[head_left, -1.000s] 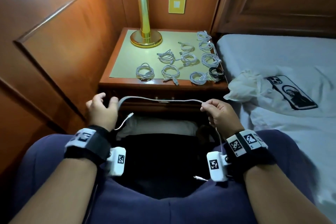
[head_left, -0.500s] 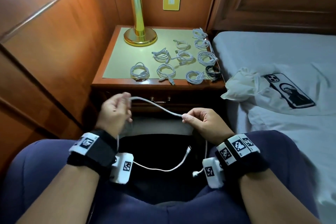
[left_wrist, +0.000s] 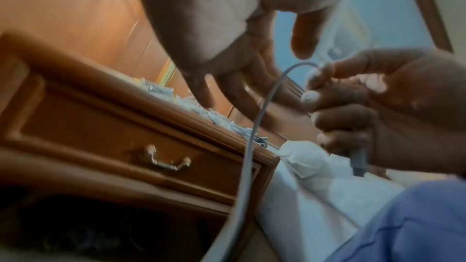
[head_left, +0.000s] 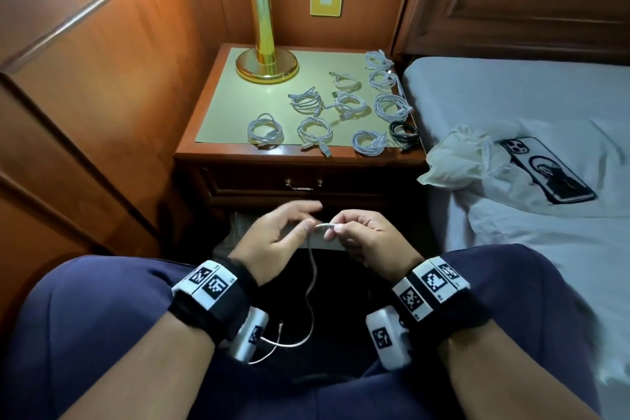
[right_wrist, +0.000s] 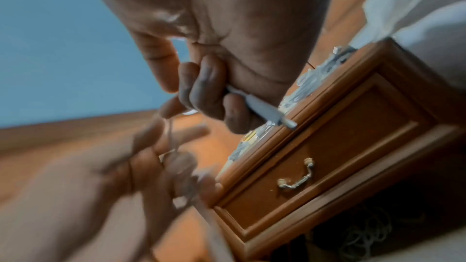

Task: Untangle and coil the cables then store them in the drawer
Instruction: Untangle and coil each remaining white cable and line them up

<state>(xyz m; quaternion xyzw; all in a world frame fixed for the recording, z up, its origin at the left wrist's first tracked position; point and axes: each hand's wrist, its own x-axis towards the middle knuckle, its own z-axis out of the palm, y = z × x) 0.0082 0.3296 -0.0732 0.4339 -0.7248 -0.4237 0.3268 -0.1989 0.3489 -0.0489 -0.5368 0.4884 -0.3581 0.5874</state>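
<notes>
Right hand: my right hand (head_left: 364,239) pinches the cable (head_left: 312,278) near one end between thumb and forefinger; the other fingers curl round it, and its plug (right_wrist: 273,114) sticks out below my little finger.
Left hand: my left hand (head_left: 272,242) is spread, fingers loose and apart, its thumb tip just beside the pinch; whether it touches the cable I cannot tell.
Cable: from the pinch it arcs over and hangs down between my hands, then loops across my lap (head_left: 102,317), its free end lying by my left wrist.
Coils: nine white coils (head_left: 315,129) and one black coil (head_left: 404,133) lie on the nightstand (head_left: 218,112), spread from the front edge to the back right corner.
Drawer: the drawer (head_left: 303,186) sits closed under the front edge, beyond my hands.
Lamp: a brass lamp (head_left: 266,61) stands near the back left corner.
Bed: a phone (head_left: 547,169) and a crumpled white bag (head_left: 456,160) lie on the bed (head_left: 511,95), right of the nightstand.
</notes>
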